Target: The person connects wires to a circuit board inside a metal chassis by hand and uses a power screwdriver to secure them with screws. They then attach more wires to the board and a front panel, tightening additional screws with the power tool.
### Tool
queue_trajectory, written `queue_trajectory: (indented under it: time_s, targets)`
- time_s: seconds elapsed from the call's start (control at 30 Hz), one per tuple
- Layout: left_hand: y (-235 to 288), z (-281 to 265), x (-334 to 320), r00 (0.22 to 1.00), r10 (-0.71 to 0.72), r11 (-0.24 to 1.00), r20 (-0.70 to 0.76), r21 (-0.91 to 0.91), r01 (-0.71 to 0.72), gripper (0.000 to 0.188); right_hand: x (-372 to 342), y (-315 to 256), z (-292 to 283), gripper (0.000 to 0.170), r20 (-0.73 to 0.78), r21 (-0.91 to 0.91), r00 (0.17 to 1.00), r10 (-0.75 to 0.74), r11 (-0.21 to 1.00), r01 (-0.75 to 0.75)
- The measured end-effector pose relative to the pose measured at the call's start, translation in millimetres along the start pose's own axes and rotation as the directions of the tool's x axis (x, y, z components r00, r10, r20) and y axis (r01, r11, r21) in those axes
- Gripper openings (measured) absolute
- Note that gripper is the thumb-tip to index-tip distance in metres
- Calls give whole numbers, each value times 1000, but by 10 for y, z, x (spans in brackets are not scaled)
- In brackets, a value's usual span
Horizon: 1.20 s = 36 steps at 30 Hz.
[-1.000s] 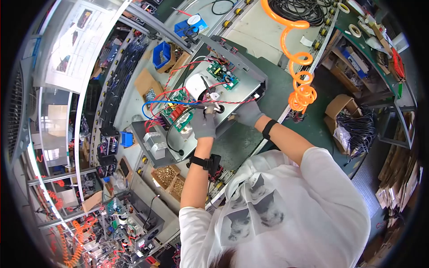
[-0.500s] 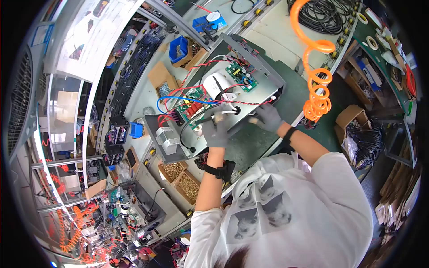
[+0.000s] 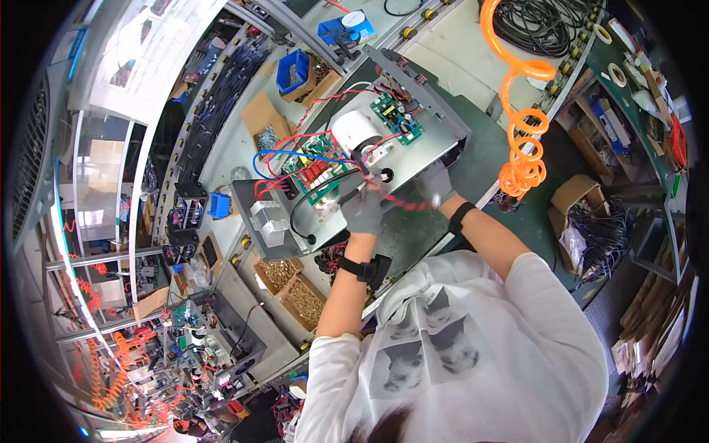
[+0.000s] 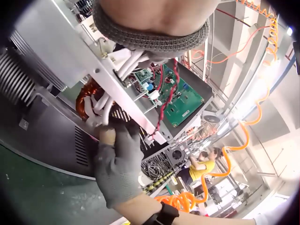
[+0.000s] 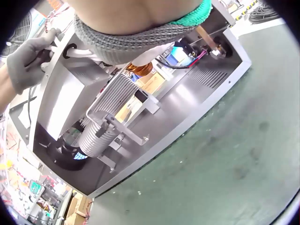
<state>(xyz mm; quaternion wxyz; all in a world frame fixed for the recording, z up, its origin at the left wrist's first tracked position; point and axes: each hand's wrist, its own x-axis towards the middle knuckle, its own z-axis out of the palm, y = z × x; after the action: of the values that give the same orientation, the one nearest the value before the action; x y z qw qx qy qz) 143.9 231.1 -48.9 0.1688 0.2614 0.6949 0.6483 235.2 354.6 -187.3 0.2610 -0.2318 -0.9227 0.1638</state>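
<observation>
The left hand [image 3: 363, 210], gray-gloved, is over the metal plate beside its round black grommet [image 3: 387, 175]. In the right wrist view the fingers of the left hand [image 5: 29, 63] curl round white cables [image 5: 80, 53] that pass through the plate. The right hand [image 3: 434, 183] reaches in at the plate's near edge. Seen from the left wrist, the right hand [image 4: 119, 164] is under the plate, its fingertips on white cables [image 4: 107, 112] beside a copper coil [image 4: 83, 101]. A twisted red-black wire [image 4: 168, 103] with a white connector hangs nearby.
The chassis holds a white cylinder [image 3: 354, 131], green circuit boards [image 3: 397, 118] and a finned coil [image 5: 93, 140]. Screw boxes [image 3: 304, 301] stand at its left, a blue bin [image 3: 292, 71] behind. An orange coiled hose [image 3: 526, 118] hangs at the right.
The left hand has come closer to the grommet. The right hand has shifted slightly left and further in at the plate's edge. The red-black wire has swung down between the hands, blurred.
</observation>
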Motion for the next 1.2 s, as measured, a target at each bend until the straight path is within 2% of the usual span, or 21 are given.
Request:
queue_trajectory:
  time_s: [0.03, 0.07, 0.13, 0.23, 0.27, 0.3, 0.33, 0.37, 0.4, 0.47, 0.53, 0.67, 0.83, 0.9, 0.93, 0.97, 1.0, 1.03, 1.07, 1.13, 1.2]
  targets:
    - [104, -38, 16, 944, 327, 917, 37, 227, -327, 13, 29, -12, 212, 23, -69, 210, 987, 148, 969, -130]
    - [181, -71, 6, 946, 323, 919, 35, 229, -322, 13, 50, -46, 343, 26, -103, 416, 948, 301, 879, -234]
    - [259, -137, -44, 860, 468, 734, 206, 452, -507, 9, 139, -174, -26, 30, -216, 170, 965, 151, 979, -115]
    - [247, -130, -56, 971, 239, 935, 11, 266, -233, 11, 139, 1, 141, 33, -147, 229, 984, 97, 971, -62]
    - [280, -136, -64, 997, 62, 969, -36, 240, -51, 15, 53, 200, 461, 34, 135, 768, 932, 337, 559, -314]
    - [336, -112, -51, 997, 51, 992, -64, 117, -43, 18, 29, 360, 621, 36, 484, 874, 813, 323, -138, -465]
    - [344, -100, -29, 996, 52, 993, -69, 111, -44, 18, 63, 422, 555, 36, 483, 874, 815, 320, -131, -467]
    - [346, -105, -27, 997, 68, 991, -37, 120, -63, 18, 66, 472, 496, 36, 208, 825, 957, 203, 489, -284]
    - [353, -118, -41, 997, 83, 988, -6, 130, -81, 18, 74, 489, 431, 36, 33, 449, 996, -78, 892, 55]
    - [348, -146, -67, 999, -21, 997, -26, 72, 23, 8, 72, 696, 696, 34, 48, 590, 996, -75, 806, 32]
    - [245, -117, -116, 984, 169, 986, 49, -14, -169, 4, 136, 713, 722, 32, 59, 713, 996, -72, 701, 8]
    - [334, -40, -149, 835, 392, 845, 385, 208, -493, 8, 332, 362, 383, 30, 153, 288, 986, -70, 957, 23]
    - [525, 16, -88, 823, 475, 799, 312, 239, -552, 14, 307, 190, 53, 27, 195, 15, 980, -42, 999, 40]
    - [579, 24, -117, 990, -135, 972, -34, -200, 125, 12, 224, 266, 68, 29, 129, 100, 981, -146, 986, 134]
    - [541, 7, -91, 991, -125, 973, -39, -202, 115, 12, 248, 282, 166, 29, 122, 99, 980, -155, 985, 143]
    - [443, -31, -63, 1000, -13, 1000, 7, -24, 14, 12, 240, 301, 363, 30, 72, 528, 995, -73, 849, 25]
    - [346, -73, -56, 994, 82, 984, 67, 151, -92, 13, 302, 161, 260, 32, 71, 850, 997, 20, 522, -71]
    - [230, 33, -66, 994, 112, 985, -4, 130, -111, 17, 269, 104, 64, 35, 140, 290, 982, -129, 953, 84]
    - [294, 34, -73, 974, 210, 977, 79, -65, -205, 21, 320, 112, 173, 35, 136, 289, 980, -145, 952, 100]
    - [556, 30, -71, 971, 223, 966, 87, 112, -232, 24, 369, 160, 543, 36, 214, 538, 975, 60, 826, -170]
    - [467, -4, -21, 960, 278, 942, 37, 182, -281, 24, 324, 88, 432, 36, 167, 331, 985, -39, 943, -19]
